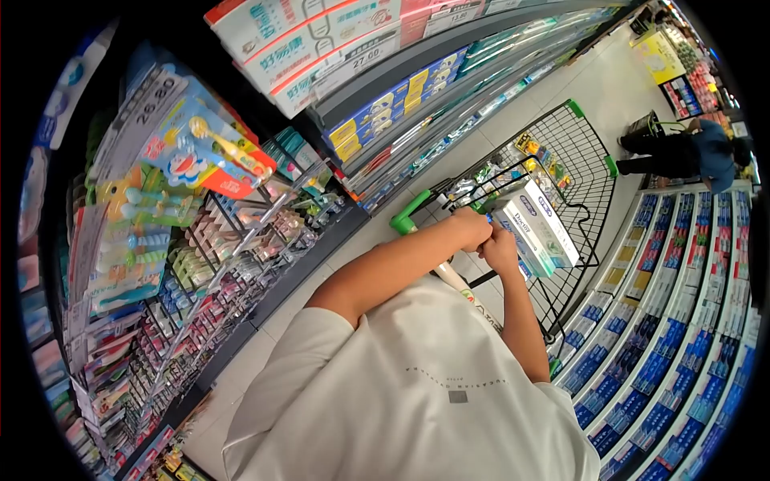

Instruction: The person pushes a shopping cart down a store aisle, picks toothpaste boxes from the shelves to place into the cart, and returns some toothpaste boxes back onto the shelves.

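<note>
My left hand (468, 231) and my right hand (501, 250) are close together over the near end of a wire shopping cart (588, 156). The fingers of both are curled closed. A small blue bit shows by the fingertips, but what they hold is too small to make out. Just beyond my right hand, a white and green box (539, 224) with "Doctor" lettering lies tilted at the cart. Whether my fingers touch it, I cannot tell. Farther in, the cart carries several yellow packages (545, 163) and some shiny packs (489, 178).
Hanging toothbrush packs (212, 148) and a shelf (401, 100) of boxes with price tags line the left. Tiered shelves (666, 321) of blue and white boxes curve along the right. A person (682, 152) in dark clothes stands up the aisle beside a dark basket (643, 127).
</note>
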Demonstrator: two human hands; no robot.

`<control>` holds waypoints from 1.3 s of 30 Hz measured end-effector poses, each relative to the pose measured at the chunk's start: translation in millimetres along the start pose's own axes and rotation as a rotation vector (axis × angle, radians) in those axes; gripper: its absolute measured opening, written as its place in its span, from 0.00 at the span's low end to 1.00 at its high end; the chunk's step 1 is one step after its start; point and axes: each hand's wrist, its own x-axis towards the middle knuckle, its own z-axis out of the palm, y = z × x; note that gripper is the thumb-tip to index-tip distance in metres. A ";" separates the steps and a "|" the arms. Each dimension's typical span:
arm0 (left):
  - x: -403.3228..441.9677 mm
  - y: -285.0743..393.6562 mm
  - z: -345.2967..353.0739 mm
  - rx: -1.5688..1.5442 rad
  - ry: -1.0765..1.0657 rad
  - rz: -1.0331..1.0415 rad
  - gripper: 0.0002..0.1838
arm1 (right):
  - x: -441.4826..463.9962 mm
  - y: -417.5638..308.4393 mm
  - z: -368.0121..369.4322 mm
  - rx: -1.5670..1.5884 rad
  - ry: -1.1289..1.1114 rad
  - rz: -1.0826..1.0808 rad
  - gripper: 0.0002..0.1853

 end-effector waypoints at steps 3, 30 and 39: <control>2.3 -2.2 -15.7 0.013 -0.001 0.011 0.15 | 13.2 5.6 -4.2 -0.029 0.035 -0.002 0.11; 29.1 16.2 3.8 0.025 -0.004 0.057 0.13 | 1.7 26.7 -28.3 -0.143 0.050 -0.065 0.11; 11.2 20.0 2.9 0.112 -0.014 0.079 0.14 | -15.7 22.9 -20.2 -0.222 0.058 -0.034 0.13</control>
